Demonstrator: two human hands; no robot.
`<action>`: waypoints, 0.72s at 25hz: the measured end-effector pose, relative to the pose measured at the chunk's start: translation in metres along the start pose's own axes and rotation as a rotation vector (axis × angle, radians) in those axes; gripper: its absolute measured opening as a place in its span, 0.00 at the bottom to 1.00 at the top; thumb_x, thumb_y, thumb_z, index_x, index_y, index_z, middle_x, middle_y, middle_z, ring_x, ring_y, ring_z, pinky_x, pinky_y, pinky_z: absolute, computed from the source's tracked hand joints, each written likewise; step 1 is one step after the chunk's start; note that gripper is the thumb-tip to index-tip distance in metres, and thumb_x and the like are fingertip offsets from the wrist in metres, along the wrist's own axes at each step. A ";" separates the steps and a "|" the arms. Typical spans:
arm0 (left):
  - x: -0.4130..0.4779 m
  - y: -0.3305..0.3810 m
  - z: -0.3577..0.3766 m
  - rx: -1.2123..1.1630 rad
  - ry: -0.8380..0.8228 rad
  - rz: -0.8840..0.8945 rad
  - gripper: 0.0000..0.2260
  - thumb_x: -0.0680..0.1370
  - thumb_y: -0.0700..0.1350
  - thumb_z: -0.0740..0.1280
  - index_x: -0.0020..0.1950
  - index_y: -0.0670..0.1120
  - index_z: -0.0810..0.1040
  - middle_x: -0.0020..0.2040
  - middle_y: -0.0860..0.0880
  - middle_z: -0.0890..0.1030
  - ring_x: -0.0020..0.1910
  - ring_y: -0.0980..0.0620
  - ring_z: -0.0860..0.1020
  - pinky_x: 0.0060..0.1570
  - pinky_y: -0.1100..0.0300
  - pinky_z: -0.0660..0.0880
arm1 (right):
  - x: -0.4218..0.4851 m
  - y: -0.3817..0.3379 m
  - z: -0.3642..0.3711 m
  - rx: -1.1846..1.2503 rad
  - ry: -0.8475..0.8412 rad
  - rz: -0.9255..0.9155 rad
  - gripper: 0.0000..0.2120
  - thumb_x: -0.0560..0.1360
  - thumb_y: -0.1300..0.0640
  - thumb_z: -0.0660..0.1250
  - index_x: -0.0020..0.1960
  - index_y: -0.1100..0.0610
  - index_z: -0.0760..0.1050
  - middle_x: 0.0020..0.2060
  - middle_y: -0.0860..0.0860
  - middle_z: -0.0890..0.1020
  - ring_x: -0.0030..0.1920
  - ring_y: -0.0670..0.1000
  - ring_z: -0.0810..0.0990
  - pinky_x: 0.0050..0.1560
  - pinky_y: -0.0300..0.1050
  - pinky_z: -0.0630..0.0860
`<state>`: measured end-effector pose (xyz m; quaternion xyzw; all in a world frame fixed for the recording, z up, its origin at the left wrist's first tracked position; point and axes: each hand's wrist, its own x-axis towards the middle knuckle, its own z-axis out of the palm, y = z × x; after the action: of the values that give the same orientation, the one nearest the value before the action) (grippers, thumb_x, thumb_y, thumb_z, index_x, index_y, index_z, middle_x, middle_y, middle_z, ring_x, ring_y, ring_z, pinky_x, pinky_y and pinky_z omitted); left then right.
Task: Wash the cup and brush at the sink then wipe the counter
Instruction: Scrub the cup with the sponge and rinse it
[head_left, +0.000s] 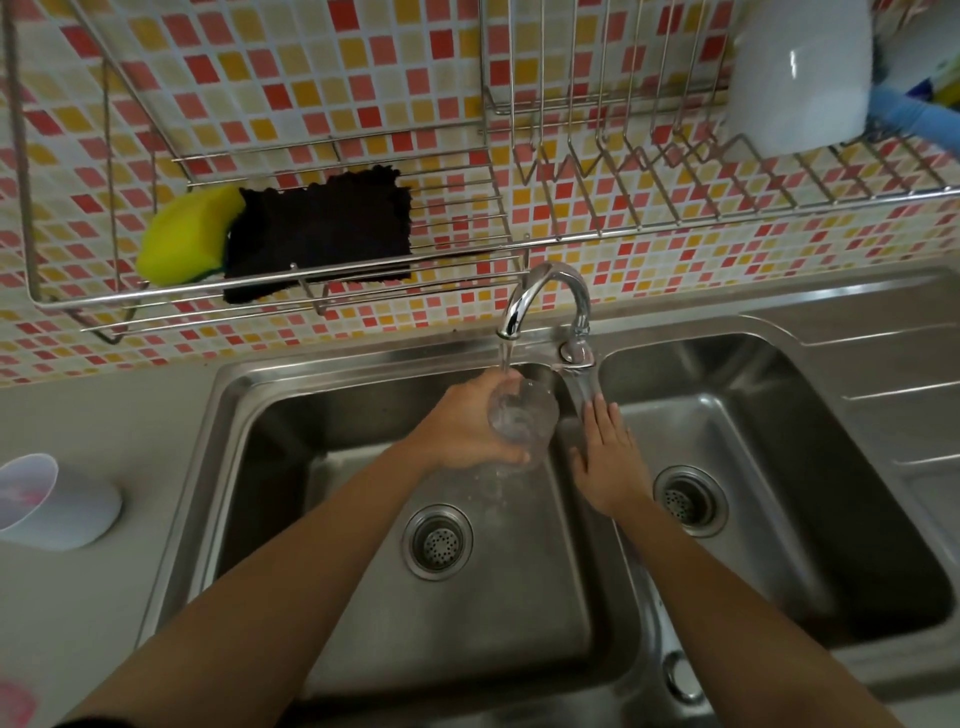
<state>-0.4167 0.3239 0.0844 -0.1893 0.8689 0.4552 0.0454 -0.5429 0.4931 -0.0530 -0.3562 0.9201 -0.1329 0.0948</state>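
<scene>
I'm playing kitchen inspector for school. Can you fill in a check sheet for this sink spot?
Surface: steel double sink, with grey counter on its left.
Job's things: clear cup under the running tap; brush not seen.
Clutter: white tumbler lying on the counter; yellow sponge and black cloth in the wall rack; white bowl in the rack too.
Hands: left hand holds the cup; right hand is flat, fingertips at the tap's lever.
Cables: nothing seen.
Surroundings: red, orange and white tiled wall.
</scene>
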 end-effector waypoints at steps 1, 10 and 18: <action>-0.002 -0.004 -0.003 0.007 -0.045 0.034 0.38 0.62 0.44 0.79 0.68 0.51 0.66 0.64 0.54 0.74 0.62 0.58 0.72 0.58 0.65 0.67 | 0.000 0.001 0.000 0.018 -0.011 0.000 0.31 0.79 0.53 0.55 0.76 0.59 0.44 0.76 0.56 0.46 0.76 0.58 0.43 0.74 0.51 0.47; -0.001 -0.019 -0.015 -0.035 -0.193 -0.049 0.34 0.61 0.44 0.80 0.63 0.54 0.69 0.62 0.55 0.75 0.59 0.57 0.74 0.59 0.58 0.71 | 0.000 0.004 -0.002 0.071 -0.055 -0.009 0.32 0.79 0.54 0.56 0.76 0.58 0.43 0.76 0.56 0.46 0.76 0.59 0.44 0.74 0.54 0.52; 0.000 -0.018 -0.020 0.117 -0.202 -0.120 0.33 0.61 0.47 0.80 0.62 0.52 0.71 0.57 0.54 0.77 0.52 0.55 0.77 0.49 0.61 0.73 | 0.002 0.005 -0.001 0.029 -0.050 -0.014 0.31 0.80 0.52 0.54 0.76 0.60 0.42 0.76 0.57 0.45 0.76 0.58 0.43 0.74 0.51 0.48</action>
<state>-0.4081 0.2989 0.0824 -0.1911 0.8720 0.4171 0.1708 -0.5476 0.4953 -0.0539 -0.3643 0.9128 -0.1381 0.1221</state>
